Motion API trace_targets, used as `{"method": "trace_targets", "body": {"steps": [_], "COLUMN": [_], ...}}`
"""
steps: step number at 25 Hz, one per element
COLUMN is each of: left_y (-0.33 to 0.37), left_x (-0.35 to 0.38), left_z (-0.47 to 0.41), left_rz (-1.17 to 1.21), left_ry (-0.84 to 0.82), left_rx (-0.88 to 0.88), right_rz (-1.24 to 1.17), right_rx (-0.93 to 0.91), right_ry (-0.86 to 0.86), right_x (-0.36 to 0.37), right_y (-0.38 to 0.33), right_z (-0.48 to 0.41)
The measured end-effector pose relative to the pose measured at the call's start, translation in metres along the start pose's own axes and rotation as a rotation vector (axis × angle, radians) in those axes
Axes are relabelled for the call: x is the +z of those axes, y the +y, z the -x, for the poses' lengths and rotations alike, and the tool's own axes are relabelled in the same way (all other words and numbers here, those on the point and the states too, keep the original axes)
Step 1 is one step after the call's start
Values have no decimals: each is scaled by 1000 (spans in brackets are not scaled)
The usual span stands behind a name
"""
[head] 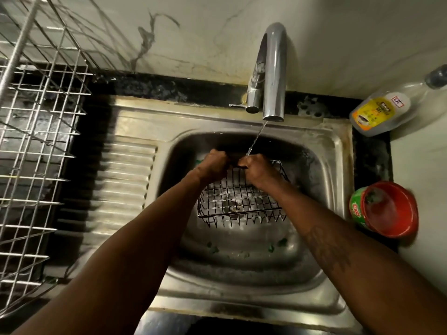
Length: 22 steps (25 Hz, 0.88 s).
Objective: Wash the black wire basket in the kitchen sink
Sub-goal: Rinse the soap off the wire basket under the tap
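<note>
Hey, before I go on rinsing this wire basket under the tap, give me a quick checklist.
1. Water running: ok, the tap pours a thin stream onto the right hand.
2. Grip: ok, left hand and right hand both hold the black wire basket at its far rim.
3. Basket over the sink bowl: ok.
4. Basket free of suds: cannot tell, too blurred.
5. Red soap tub open, on the right: ok.
</note>
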<state>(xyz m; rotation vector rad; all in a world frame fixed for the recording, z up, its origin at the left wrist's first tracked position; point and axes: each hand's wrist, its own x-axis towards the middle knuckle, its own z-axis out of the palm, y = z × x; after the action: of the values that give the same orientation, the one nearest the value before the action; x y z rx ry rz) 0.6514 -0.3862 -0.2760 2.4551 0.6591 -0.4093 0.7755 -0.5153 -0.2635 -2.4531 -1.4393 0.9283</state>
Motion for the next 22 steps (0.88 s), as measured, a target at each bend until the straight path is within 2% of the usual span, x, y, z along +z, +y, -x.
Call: {"method": "trace_targets", "body": {"steps": [4,9,12,15,18,22], "left_y": [-18,-20,-29,-36,-34,-31], "left_x": [3,-4,-9,-8,-6,-7], "left_z": [14,25,31,38,40,44], "left_rz": [-35,-80,-76,-65,-29,-23], "left_ry": [-26,-33,-50,-53,-33,-12], "left_rx": [-5,0,-49,-82,-99,-104], "right_rz": [91,25,-8,-39,-3,-49], "right_rx": [96,-88,-75,20,8,-78], "right_ry": [-55,-80,-102,-89,-94,-122], "right_x": [-9,5,9,-10,-14,-5], "right_y": [19,-14,-5,20,25,-8], "right_z": [-3,-13,-26,-22,-17,-13]}}
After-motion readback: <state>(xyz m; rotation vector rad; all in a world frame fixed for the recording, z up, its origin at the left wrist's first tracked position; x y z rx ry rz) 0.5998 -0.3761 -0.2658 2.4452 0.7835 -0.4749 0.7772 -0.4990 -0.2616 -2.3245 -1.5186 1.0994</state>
